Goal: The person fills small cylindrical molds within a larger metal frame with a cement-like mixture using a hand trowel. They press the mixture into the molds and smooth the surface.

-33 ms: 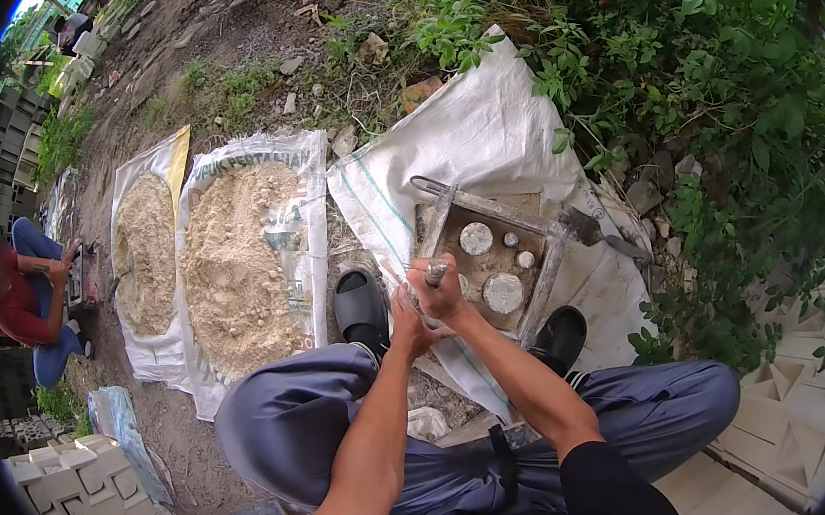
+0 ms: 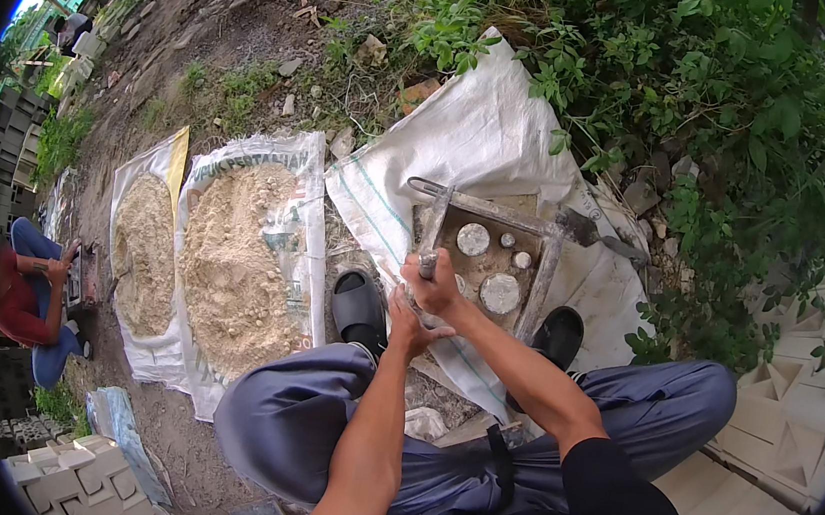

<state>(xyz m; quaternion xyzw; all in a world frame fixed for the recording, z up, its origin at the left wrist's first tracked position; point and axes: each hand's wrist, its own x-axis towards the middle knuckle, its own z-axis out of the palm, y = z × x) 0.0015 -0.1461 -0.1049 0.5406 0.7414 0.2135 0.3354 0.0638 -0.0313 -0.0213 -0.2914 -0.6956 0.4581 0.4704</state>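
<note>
A square mould frame (image 2: 536, 296) lies between my feet, crusted with pale dust. Inside it several round whitish pieces rest on a sandy bed: a large disc (image 2: 473, 239), another large disc (image 2: 500, 295) and smaller knobs such as the round knob (image 2: 523, 260). My right hand (image 2: 443, 291) is closed around a grey rod-like tool (image 2: 427, 262) over the frame's left side; only the tool's rounded end shows. Just below, my left hand (image 2: 409, 330) rests by the frame's near left corner, fingers stretched and thumb apart, partly hidden by the right hand.
A trowel (image 2: 582, 227) lies at the frame's far right corner. Under everything spreads a white woven sack (image 2: 498, 116). Sandy powder (image 2: 241, 260) is heaped on sacks to the left. Another person (image 2: 31, 298) crouches at far left. Leafy plants (image 2: 710, 108) and pale blocks (image 2: 778, 417) stand right.
Almost nothing differs. My right hand and the tool sit slightly lower and further left, within a small shift of the whole view.
</note>
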